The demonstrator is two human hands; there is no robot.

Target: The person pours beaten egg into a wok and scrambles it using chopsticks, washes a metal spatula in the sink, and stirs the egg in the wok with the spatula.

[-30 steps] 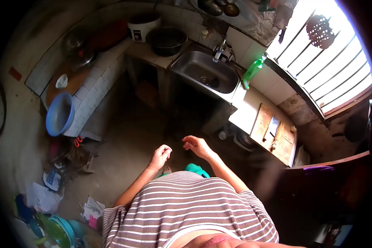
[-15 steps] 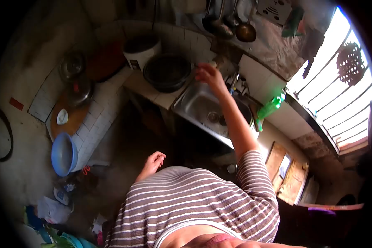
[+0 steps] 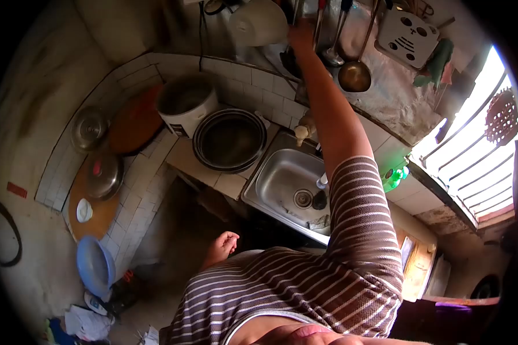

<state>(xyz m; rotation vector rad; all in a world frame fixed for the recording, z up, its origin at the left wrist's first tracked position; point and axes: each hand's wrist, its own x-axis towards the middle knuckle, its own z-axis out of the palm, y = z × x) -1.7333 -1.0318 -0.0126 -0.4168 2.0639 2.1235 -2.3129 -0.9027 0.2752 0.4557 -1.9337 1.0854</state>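
My right hand (image 3: 303, 38) is raised to the row of utensils hanging on the back wall. It touches or nearly touches the handles beside a dark-headed utensil (image 3: 290, 62); its fingers are dim, and I cannot see whether they grip anything. A steel ladle (image 3: 332, 56) and a brass-coloured ladle (image 3: 354, 76) hang just right of it. Low in front of my body, my left hand (image 3: 223, 246) is held with curled fingers, and nothing shows in it. Under my right arm lies the steel sink (image 3: 265, 184), with a dark object (image 3: 319, 199) by its drain.
Left of the sink stand a large black basin (image 3: 230, 141) and a white bucket (image 3: 198, 109). Pot lids (image 3: 105, 175) rest on the tiled ledge, near a blue bowl (image 3: 95, 265). A green bottle (image 3: 394, 179) stands by the barred window. A white bag (image 3: 89, 323) lies on the floor.
My right hand has risen from above the sink's back edge to the hanging utensils. The view has tilted upward, showing more of the wall. My left hand remains low, its fingers more curled.
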